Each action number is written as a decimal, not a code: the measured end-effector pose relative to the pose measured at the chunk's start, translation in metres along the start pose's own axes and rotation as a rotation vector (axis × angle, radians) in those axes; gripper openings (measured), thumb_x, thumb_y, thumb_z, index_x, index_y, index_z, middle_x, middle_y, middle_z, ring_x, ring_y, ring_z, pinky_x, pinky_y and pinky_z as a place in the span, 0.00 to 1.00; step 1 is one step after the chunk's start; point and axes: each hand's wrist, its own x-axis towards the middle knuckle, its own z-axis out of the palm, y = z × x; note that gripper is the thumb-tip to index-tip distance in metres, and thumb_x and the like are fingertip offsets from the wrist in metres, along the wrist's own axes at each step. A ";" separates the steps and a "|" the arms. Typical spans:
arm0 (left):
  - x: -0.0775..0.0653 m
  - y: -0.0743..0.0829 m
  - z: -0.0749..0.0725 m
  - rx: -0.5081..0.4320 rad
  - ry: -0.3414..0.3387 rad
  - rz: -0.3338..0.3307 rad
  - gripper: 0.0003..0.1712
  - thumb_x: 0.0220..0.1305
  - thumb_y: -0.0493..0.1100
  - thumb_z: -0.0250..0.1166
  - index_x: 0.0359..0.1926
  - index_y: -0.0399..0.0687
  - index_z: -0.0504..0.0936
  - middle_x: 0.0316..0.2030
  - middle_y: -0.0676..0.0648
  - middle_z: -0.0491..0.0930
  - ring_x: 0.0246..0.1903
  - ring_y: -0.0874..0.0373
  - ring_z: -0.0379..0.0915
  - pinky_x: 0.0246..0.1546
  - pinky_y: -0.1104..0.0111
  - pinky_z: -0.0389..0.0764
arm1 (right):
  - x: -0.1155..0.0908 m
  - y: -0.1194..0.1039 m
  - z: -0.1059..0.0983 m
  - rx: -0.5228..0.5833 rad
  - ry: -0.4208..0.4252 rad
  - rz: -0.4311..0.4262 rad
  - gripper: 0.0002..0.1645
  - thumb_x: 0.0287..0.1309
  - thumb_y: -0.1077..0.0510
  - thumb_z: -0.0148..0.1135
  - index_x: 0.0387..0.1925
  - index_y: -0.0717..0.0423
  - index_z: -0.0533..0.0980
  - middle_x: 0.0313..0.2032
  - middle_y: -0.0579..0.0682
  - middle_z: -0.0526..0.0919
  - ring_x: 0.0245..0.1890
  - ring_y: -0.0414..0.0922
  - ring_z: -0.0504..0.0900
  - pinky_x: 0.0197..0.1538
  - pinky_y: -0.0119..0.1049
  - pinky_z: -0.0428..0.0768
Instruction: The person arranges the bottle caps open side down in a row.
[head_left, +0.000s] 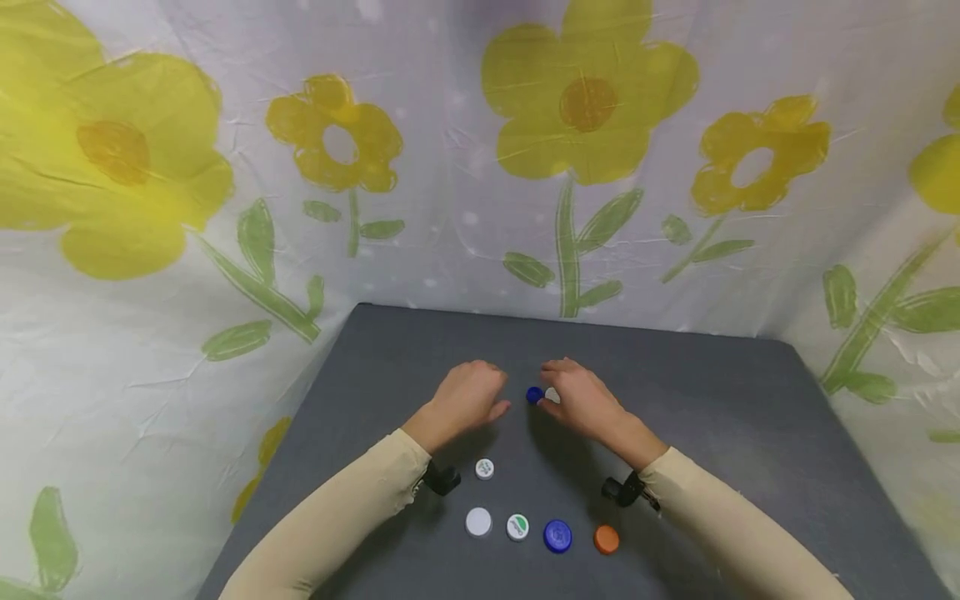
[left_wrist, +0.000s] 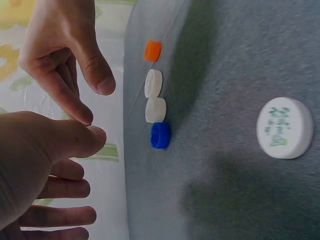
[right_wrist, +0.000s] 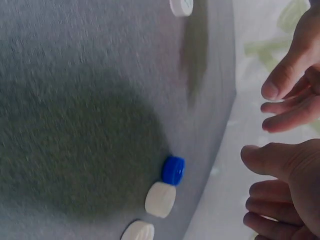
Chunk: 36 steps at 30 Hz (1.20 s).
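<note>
My left hand (head_left: pixel 467 396) hovers above the dark table with nothing in it, its fingers extended in the left wrist view. My right hand (head_left: pixel 588 404) is also raised and holds nothing; its fingers bend loosely. Between the hands, nearer the right, a small blue bottle cap (head_left: pixel 534 395) touches or nearly touches a white cap (head_left: pixel 552 394), partly hidden by the right hand. A second white cap (left_wrist: pixel 153 83) and an orange cap (left_wrist: pixel 152 51) continue that row in the left wrist view. Closer to the left wrist lies a white cap with green print (left_wrist: pixel 284 128).
Along the near side lie a plain white cap (head_left: pixel 478 522), a white and green cap (head_left: pixel 517 527), a larger blue cap (head_left: pixel 557 536) and an orange cap (head_left: pixel 607 539). A flower-printed curtain (head_left: pixel 450 217) surrounds the grey table (head_left: pixel 720 417).
</note>
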 end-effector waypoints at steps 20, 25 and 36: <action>0.045 0.003 0.042 -0.071 -0.108 -0.059 0.17 0.64 0.56 0.80 0.41 0.49 0.90 0.39 0.46 0.91 0.42 0.49 0.90 0.41 0.52 0.90 | 0.019 0.029 0.025 0.031 -0.082 -0.009 0.21 0.60 0.60 0.82 0.50 0.68 0.87 0.60 0.68 0.87 0.62 0.63 0.87 0.70 0.60 0.79; 0.050 0.004 0.053 -0.077 -0.135 -0.077 0.17 0.65 0.57 0.80 0.42 0.49 0.90 0.40 0.45 0.91 0.42 0.49 0.90 0.42 0.51 0.90 | 0.020 0.035 0.038 0.039 -0.095 0.017 0.22 0.59 0.60 0.82 0.52 0.68 0.87 0.59 0.67 0.88 0.60 0.63 0.88 0.70 0.60 0.80; 0.058 0.008 0.068 -0.145 -0.161 -0.082 0.14 0.68 0.53 0.78 0.31 0.53 0.86 0.32 0.50 0.87 0.34 0.55 0.84 0.37 0.54 0.87 | 0.019 0.038 0.052 0.080 -0.103 0.073 0.10 0.61 0.63 0.78 0.43 0.63 0.89 0.57 0.62 0.90 0.56 0.62 0.90 0.67 0.60 0.82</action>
